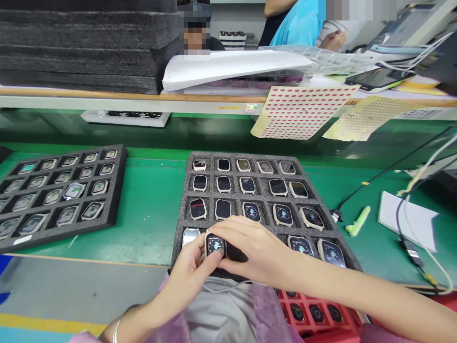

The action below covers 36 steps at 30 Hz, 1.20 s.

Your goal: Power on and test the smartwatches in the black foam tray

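A smartwatch face (214, 243) with a lit dial is held over the front of a dark foam tray (183, 190). My left hand (189, 271) is closed around its left side, thumb on the lower screen. From the right, my right hand (250, 240) reaches across the tray, its fingers curled on the watch's top and right edge. A thin white cable (228, 288) runs below my hands; where its end sits is hidden. Other watches lie in the tray's pockets, some with lit dials, such as the watch (283, 214), others with dark screens, such as the watch (223, 210).
Another foam tray (119, 190) of watches stands left on the green bench (150, 200). A red tray (342, 328) with round dark parts sits below my right forearm. To the right are cables (410, 250), a green marker-like piece (359, 220) and white paper (403, 214). People work beyond the shelf.
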Each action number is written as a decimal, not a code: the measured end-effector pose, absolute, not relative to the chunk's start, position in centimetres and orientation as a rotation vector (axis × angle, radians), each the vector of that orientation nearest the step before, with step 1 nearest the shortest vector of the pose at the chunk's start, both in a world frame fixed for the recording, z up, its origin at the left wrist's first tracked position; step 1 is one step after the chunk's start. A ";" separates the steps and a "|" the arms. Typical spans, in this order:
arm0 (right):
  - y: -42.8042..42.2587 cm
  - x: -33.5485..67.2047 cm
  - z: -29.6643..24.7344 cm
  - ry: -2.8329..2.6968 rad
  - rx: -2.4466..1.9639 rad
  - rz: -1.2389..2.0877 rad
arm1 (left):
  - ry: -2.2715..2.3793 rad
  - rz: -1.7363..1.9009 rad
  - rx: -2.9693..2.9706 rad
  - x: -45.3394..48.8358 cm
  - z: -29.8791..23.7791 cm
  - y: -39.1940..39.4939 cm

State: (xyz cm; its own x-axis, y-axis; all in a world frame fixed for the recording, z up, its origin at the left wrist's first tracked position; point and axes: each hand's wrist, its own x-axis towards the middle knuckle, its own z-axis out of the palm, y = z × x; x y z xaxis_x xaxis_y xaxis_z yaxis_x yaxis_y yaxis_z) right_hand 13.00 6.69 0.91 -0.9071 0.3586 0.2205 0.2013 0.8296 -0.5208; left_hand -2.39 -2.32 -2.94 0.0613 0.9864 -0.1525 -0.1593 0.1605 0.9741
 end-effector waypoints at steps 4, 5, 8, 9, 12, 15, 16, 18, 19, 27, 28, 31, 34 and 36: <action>6.7 13.0 0.8 -2.675 -0.422 0.711 | 1.136 1.119 0.999 -2.4 -2.7 -2.3; 6.7 13.0 0.8 -2.671 -0.423 0.707 | 1.135 1.117 0.997 -2.5 -2.7 -2.3; 6.6 13.0 0.9 -2.672 -0.427 0.699 | 1.132 1.113 0.993 -2.4 -2.5 -2.3; 6.6 13.1 0.9 -2.673 -0.428 0.697 | 1.131 1.113 0.992 -2.4 -2.4 -2.3; 6.5 13.1 0.8 -2.672 -0.425 0.689 | 1.117 1.116 0.985 -2.4 -2.4 -2.3; 6.5 13.1 0.8 -2.670 -0.424 0.680 | 1.101 1.116 0.983 -2.3 -2.5 -2.4; 6.5 13.1 0.8 -2.667 -0.423 0.681 | 1.104 1.121 0.989 -2.2 -2.6 -2.4; 6.6 13.2 1.0 -2.641 -0.411 0.686 | 1.125 1.129 1.011 -2.1 -2.8 -2.6; 6.6 13.3 1.1 -2.614 -0.407 0.692 | 1.135 1.125 1.022 -2.1 -2.9 -2.8; 6.7 14.7 1.2 -2.744 -0.685 0.566 | 1.281 1.339 0.855 -4.1 -2.9 -5.6; 6.7 14.7 1.1 -2.806 -0.706 0.538 | 1.321 1.378 0.833 -4.6 -2.8 -5.7; 6.7 13.7 1.3 -2.880 -0.647 0.498 | 1.363 1.415 0.805 -6.1 -2.7 -5.8; 6.4 11.1 1.6 -2.905 -0.507 0.463 | 1.346 1.450 0.794 -7.0 -2.6 -5.9; 5.9 8.9 1.4 -2.956 -0.446 0.320 | 1.333 1.472 0.792 -7.1 -2.5 -6.1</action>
State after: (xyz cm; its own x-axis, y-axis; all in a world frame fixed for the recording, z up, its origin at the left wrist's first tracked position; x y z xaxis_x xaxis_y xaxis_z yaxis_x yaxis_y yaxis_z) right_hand 8.92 5.94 1.39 -0.9471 0.3048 0.1004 0.2762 0.9335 -0.2285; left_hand -7.09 -6.11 -2.51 -0.3265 0.9357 -0.1336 -0.2253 0.0602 0.9724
